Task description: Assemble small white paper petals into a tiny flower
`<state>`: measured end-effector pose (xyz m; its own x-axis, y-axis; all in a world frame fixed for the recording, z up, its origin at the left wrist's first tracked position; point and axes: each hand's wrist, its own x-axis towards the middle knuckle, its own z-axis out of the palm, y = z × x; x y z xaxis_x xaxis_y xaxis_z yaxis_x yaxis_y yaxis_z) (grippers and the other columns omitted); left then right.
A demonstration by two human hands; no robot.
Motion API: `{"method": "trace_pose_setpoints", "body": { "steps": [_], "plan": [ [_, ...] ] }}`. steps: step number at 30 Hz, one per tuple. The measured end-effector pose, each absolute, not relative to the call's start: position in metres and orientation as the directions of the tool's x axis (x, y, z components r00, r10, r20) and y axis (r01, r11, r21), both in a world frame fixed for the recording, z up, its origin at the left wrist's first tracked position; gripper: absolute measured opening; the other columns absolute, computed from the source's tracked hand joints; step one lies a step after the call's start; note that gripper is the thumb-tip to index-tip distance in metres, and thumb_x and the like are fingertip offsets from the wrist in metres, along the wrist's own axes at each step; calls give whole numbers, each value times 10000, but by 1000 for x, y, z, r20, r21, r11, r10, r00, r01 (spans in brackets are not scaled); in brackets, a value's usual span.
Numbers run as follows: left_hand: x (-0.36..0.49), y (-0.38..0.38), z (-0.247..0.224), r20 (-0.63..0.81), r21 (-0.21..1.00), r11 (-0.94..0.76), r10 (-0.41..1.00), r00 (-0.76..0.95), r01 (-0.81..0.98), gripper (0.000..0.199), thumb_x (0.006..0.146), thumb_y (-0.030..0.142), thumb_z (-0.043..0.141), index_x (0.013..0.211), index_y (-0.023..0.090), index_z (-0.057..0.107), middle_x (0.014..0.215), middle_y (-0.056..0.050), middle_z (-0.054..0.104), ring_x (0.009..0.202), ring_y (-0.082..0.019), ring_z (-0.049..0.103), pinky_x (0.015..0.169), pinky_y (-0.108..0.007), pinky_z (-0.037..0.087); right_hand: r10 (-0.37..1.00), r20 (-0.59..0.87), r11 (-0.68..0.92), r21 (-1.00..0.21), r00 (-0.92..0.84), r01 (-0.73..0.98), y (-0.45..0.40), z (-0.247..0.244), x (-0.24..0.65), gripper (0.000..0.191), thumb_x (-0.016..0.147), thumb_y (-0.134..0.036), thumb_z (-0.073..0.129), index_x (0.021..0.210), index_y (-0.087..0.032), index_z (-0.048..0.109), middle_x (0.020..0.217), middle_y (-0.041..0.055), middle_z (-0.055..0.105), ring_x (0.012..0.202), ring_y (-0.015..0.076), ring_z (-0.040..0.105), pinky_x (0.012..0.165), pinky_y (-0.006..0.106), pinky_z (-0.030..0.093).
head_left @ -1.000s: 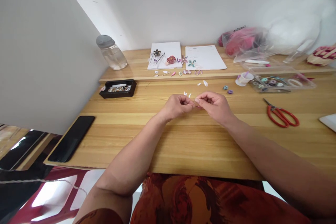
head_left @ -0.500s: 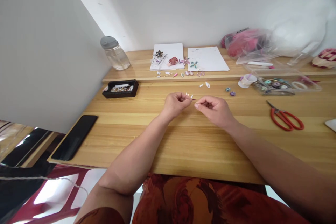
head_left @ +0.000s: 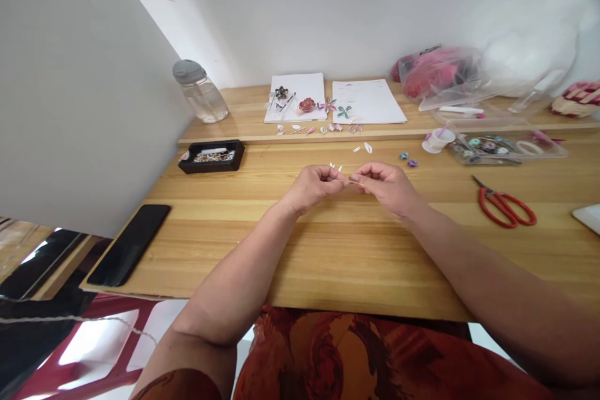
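My left hand (head_left: 315, 189) is closed in a pinch above the middle of the wooden table (head_left: 337, 256). Right beside it, my right hand (head_left: 387, 187) pinches too, its fingertips almost meeting those of the left. A thin strand (head_left: 357, 184), like thread or fine wire, shows at the fingertips of both. Small white petal-shaped pieces (head_left: 340, 169) stick up just behind the left fingers; whether they are held or lie on the table, I cannot tell. Two loose white petals (head_left: 368, 148) lie farther back, with small blue and purple beads (head_left: 412, 164) to their right.
Red-handled scissors (head_left: 506, 207) lie at right, before a clear box of trinkets (head_left: 534, 149) and a white spool (head_left: 438, 141). On the left are a black tray (head_left: 213, 165), a phone (head_left: 130, 245) and a bottle (head_left: 202, 92). Flower ornaments (head_left: 307, 105) rest on paper sheets (head_left: 370, 100).
My right hand has come closer to the left, and the gap between the fingertips has nearly gone. The view has shifted slightly.
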<state>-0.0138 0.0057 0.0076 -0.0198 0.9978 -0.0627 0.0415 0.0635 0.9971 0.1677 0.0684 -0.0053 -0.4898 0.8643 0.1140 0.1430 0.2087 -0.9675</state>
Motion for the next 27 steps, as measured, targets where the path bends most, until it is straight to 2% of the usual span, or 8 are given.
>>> {"method": "trace_pose_setpoints", "body": {
  "steps": [7, 12, 16, 19, 23, 27],
  "plan": [
    [-14, 11, 5, -15, 1000, 12, 982, -191, -16, 313, 650, 416, 789, 733, 133, 683, 700, -1, 631, 579, -64, 439, 575, -227, 347, 839, 140, 310, -918, -526, 249, 56, -2, 164, 230, 781, -399, 710, 734, -178, 672, 631, -12, 564, 562, 111, 434, 537, 273, 333],
    [-14, 13, 0, 79, 983, -37, 968, -240, 177, 229, 664, 344, 746, 692, 131, 665, 676, -11, 639, 588, -80, 481, 569, -223, 363, 840, 187, 362, -892, -509, 270, 49, 3, 163, 194, 780, -365, 695, 745, -174, 693, 642, -4, 577, 577, 118, 454, 548, 273, 355],
    [-14, 12, -2, 114, 941, -40, 972, -204, 335, 155, 665, 279, 695, 696, 131, 665, 654, -5, 625, 573, -84, 481, 545, -219, 348, 843, 210, 383, -882, -496, 277, 51, 6, 164, 182, 779, -356, 690, 753, -176, 702, 642, -1, 591, 577, 121, 465, 552, 273, 365],
    [-13, 10, 0, 59, 927, -3, 988, -140, 376, 143, 653, 268, 681, 695, 134, 659, 627, 11, 593, 555, -80, 455, 527, -218, 324, 844, 234, 412, -859, -482, 304, 53, 5, 165, 171, 790, -344, 682, 758, -178, 706, 634, -2, 599, 563, 117, 458, 547, 272, 358],
    [-13, 6, 4, -43, 951, 50, 999, -31, 306, 183, 651, 306, 697, 693, 131, 660, 609, 23, 550, 551, -74, 417, 521, -219, 295, 836, 252, 429, -855, -487, 292, 58, 2, 166, 168, 797, -343, 682, 767, -180, 711, 679, 13, 649, 588, 124, 492, 572, 278, 378],
    [-15, 4, 6, -93, 981, 84, 995, 41, 173, 246, 657, 352, 737, 746, 129, 684, 641, 19, 560, 568, -68, 408, 538, -221, 293, 844, 198, 337, -919, -499, 204, 64, -2, 166, 198, 786, -378, 697, 765, -182, 705, 704, 23, 668, 605, 127, 514, 580, 277, 384]
  ]
}}
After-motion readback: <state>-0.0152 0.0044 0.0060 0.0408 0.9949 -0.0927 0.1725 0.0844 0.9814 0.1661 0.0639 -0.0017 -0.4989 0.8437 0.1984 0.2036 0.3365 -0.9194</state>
